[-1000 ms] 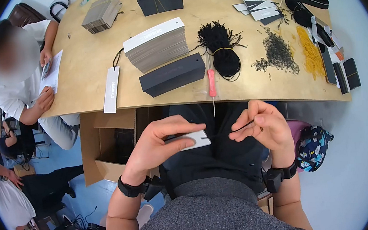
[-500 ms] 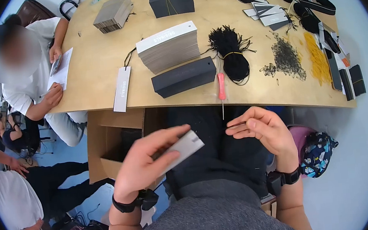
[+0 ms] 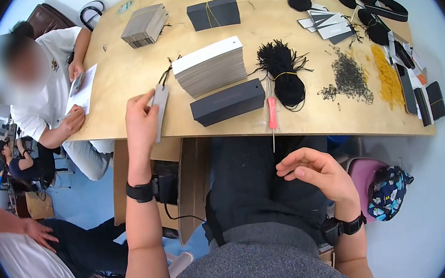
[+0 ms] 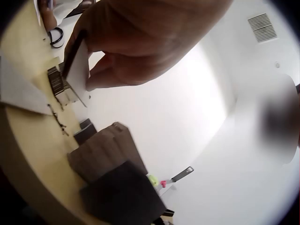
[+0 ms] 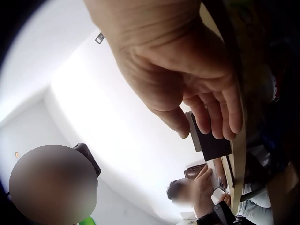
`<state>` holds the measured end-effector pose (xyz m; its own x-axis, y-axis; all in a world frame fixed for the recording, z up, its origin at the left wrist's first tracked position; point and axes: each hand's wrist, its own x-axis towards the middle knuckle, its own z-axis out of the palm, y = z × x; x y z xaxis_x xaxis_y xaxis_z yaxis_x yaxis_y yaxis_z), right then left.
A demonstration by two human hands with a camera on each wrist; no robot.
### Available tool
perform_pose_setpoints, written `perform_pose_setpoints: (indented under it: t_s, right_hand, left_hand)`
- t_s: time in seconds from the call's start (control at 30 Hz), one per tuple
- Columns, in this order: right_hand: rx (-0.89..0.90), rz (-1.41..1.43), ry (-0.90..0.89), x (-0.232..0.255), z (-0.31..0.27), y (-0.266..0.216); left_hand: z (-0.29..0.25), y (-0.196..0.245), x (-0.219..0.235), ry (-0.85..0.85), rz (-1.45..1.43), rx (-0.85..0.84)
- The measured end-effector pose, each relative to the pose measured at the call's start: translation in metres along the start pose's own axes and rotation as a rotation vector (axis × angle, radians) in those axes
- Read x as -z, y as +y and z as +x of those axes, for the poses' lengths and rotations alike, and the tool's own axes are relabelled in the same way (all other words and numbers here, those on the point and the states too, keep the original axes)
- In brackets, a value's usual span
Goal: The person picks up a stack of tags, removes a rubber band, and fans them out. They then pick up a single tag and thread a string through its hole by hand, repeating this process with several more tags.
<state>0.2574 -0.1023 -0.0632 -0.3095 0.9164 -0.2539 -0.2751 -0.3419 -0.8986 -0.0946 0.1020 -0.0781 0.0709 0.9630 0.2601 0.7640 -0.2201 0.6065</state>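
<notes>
My left hand (image 3: 146, 108) reaches out to the front left of the wooden table (image 3: 118, 74) and pinches a grey-white paper tag (image 3: 161, 106) between thumb and fingers. The tag (image 4: 77, 70) hangs just over the tabletop, and a thin black string (image 3: 167, 71) runs from its far end. My right hand (image 3: 304, 167) hovers over my lap with its fingers loosely curled and nothing in it (image 5: 206, 112). A red-handled awl (image 3: 272, 113) lies at the table edge above that hand.
A stack of white tags (image 3: 209, 67), a black stack (image 3: 228, 102) and a bundle of black cords (image 3: 283, 73) sit mid-table. A cardboard box (image 3: 193, 169) stands under the table. A person (image 3: 50, 97) writes at the left corner. A patterned bag (image 3: 387, 187) lies at right.
My left hand has carried the tag up from my lap to the table's front left. My right hand no longer holds the black string and has relaxed.
</notes>
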Motion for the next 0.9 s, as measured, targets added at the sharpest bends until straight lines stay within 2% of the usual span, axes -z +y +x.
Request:
perform_pose_setpoints:
  t_s: [0.1,0.17,0.2,0.23,0.27,0.33,0.37,0.4,0.43,0.47,0.57,0.63,0.67,0.73,0.77,0.83,0.9]
  right_hand:
    - [0.062,-0.116,0.093,0.002,0.004,-0.004]
    - [0.204,-0.436,0.347,0.001,0.014,-0.006]
    - [0.376,-0.758,0.484,-0.002,0.022,-0.013]
    - [0.373,-0.765,0.492,0.0,0.029,-0.015]
    - [0.427,-0.868,0.589,0.002,0.036,-0.014]
    - [0.504,-1.073,0.709,0.013,0.05,-0.009]
    - [0.503,-1.074,0.711,0.018,0.056,-0.008]
    - [0.577,-1.177,0.713,0.022,0.061,-0.009]
    - [0.65,-1.28,0.709,0.024,0.066,-0.009]
    - [0.648,-1.282,0.701,0.026,0.069,-0.009]
    - [0.658,-1.392,0.642,0.029,0.075,-0.012]
    - [0.729,-1.395,0.667,0.028,0.075,-0.013]
    - [0.728,-1.398,0.669,0.026,0.073,-0.014]
    - [0.818,-1.347,0.68,0.021,0.069,-0.015]
    - [0.817,-1.348,0.68,0.016,0.066,-0.017]
    - [0.879,-1.353,0.603,0.004,0.055,-0.019]
    - [0.914,-1.383,0.564,-0.003,0.046,-0.016]
  left_hand:
    - [-0.005,-0.012,-0.015,0.079,0.1,0.01]
    - [-0.008,-0.013,-0.018,0.107,0.096,-0.037]
    - [-0.013,-0.004,-0.013,0.247,0.217,-0.19]
    - [-0.018,0.006,-0.007,0.393,0.338,-0.345]
    - [-0.026,0.022,-0.001,0.391,0.33,-0.349]
    - [-0.052,0.061,0.002,0.415,0.01,-0.149]
    - [-0.063,0.067,-0.001,0.402,0.003,-0.273]
    - [-0.075,0.075,-0.005,0.388,-0.003,-0.394]
    - [-0.088,0.097,-0.006,0.252,-0.1,-0.37]
    - [-0.098,0.103,-0.012,0.141,-0.194,-0.345]
    - [-0.114,0.121,-0.026,-0.099,-0.368,-0.408]
    - [-0.119,0.13,-0.036,-0.268,-0.526,-0.323]
    - [-0.119,0.137,-0.038,-0.269,-0.529,-0.324]
    - [-0.114,0.153,-0.041,-0.661,-0.851,0.206]
    - [-0.111,0.155,-0.047,-0.661,-0.852,0.206]
    - [-0.105,0.154,-0.063,-0.863,-1.203,0.375]
    - [-0.101,0.156,-0.073,-0.89,-1.264,0.395]
